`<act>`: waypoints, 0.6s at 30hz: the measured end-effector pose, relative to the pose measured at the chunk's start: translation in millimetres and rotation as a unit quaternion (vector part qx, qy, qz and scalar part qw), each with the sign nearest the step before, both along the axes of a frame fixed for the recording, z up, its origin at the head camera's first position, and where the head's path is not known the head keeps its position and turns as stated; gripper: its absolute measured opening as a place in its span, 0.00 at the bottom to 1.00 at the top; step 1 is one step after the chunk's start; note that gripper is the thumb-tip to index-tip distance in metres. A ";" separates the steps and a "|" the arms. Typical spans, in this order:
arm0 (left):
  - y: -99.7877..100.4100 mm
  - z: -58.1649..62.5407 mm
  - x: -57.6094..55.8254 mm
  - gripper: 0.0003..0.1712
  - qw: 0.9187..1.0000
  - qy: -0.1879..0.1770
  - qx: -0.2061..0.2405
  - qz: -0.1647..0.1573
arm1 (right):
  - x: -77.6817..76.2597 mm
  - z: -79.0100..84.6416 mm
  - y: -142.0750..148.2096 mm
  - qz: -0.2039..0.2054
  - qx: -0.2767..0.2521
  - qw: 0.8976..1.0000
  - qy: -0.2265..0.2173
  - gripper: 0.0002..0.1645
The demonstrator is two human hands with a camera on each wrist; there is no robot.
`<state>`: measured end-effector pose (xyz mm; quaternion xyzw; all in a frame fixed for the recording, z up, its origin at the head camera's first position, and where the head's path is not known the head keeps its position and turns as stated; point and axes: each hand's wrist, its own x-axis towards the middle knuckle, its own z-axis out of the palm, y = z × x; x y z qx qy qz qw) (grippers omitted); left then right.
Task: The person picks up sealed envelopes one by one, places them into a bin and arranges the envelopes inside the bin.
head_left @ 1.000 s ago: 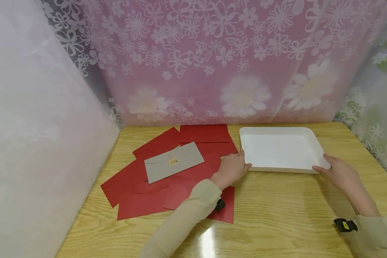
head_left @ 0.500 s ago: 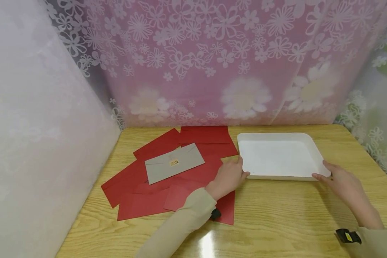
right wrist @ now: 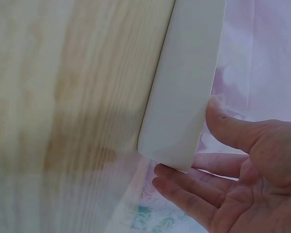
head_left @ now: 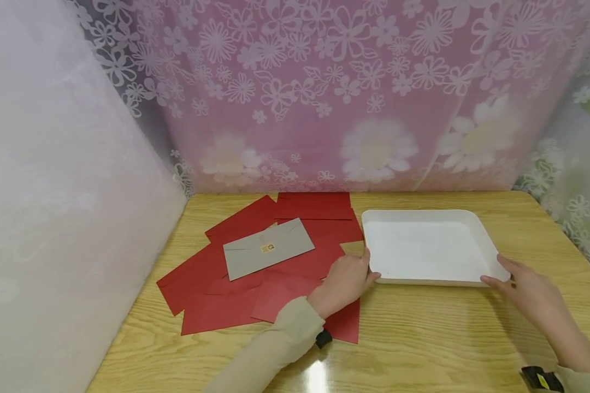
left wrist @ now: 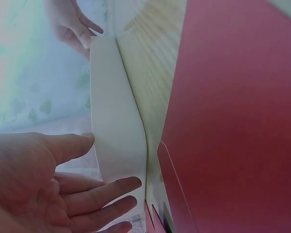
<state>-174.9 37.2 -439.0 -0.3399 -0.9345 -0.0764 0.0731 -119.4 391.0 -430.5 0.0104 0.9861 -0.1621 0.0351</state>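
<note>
A shallow white tray (head_left: 425, 248) lies on the wooden table, right of the envelopes. At its front left corner, my left hand (head_left: 343, 281) grips with the thumb at the front wall and fingers along the side. My right hand (head_left: 532, 289) holds the opposite front corner the same way. In the left wrist view the left thumb (left wrist: 77, 145) meets the tray's rim, with fingers spread round the corner. The right wrist view has the right thumb (right wrist: 225, 126) on the tray wall (right wrist: 182, 82) and fingers round its end.
Several red envelopes (head_left: 221, 314) overlap on the left of the table. A grey envelope (head_left: 267, 250) with a small sticker lies on top. A pink floral curtain (head_left: 295, 109) hangs behind the table (head_left: 423, 338), and a pale sheet (head_left: 78, 207) borders its left.
The tray has slid toward the person, away from the back curtain, with both hands still gripping its front corners. The envelopes have stayed where they were.
</note>
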 end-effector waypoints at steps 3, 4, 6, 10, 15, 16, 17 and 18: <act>-4.2 0.3 5.2 0.34 1.000 0.021 -0.002 -0.007 | 3.0 0.1 -2.9 -0.001 -0.005 1.000 -0.007 0.51; -5.4 0.5 6.8 0.34 1.000 0.027 -0.004 -0.009 | 3.8 0.2 -3.8 -0.002 -0.005 1.000 -0.009 0.51; -7.4 1.1 9.8 0.34 0.999 0.036 -0.007 -0.010 | 5.4 0.0 -5.1 -0.002 -0.005 1.000 -0.010 0.51; -10.0 2.1 14.2 0.34 0.999 0.038 -0.011 -0.002 | 8.2 -1.1 -7.1 -0.001 -0.007 1.000 -0.009 0.51; -13.2 0.5 18.3 0.35 1.000 0.024 -0.012 0.008 | 14.5 -4.2 -10.2 0.000 -0.010 1.000 0.002 0.51; -13.9 0.3 19.1 0.35 1.000 0.022 -0.012 0.009 | 15.7 -4.8 -11.1 -0.001 -0.010 1.000 0.007 0.51; -14.9 0.2 20.0 0.35 1.000 0.019 -0.009 0.010 | 17.0 -5.4 -12.1 -0.002 -0.010 1.000 0.010 0.51; -15.9 -0.1 20.9 0.35 1.000 0.016 -0.008 0.011 | 18.1 -5.7 -13.0 -0.003 -0.009 1.000 0.013 0.51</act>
